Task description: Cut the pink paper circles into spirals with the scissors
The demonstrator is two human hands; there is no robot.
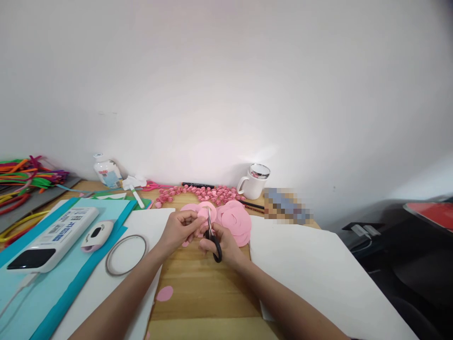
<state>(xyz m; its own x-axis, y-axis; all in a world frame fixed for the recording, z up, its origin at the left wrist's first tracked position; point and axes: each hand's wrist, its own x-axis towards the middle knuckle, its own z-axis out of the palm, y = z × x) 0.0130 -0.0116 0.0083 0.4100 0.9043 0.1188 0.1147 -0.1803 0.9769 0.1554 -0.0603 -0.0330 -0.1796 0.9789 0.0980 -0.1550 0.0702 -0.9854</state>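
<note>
My right hand (221, 243) is closed round the black handles of a pair of scissors (216, 248), whose metal blades point up and away from me. Between the fingertips of my left hand (182, 229) is a small pink paper circle (202, 215), right beside the blades. Whether the blades touch the paper I cannot tell. Just behind my hands lies a pile of larger pink paper circles (235, 222). Many small rolled pink paper roses (212, 192) are heaped beyond it. A loose pink paper oval (164, 293) rests on the wooden table nearer to me.
A white mug (254, 182) stands at the back by the wall. White sheets (300, 264) lie at both sides. At left are a roll of tape (126, 255), a white device with a dark screen (53, 241), a white bottle (107, 171) and colourful pipe cleaners (28, 174).
</note>
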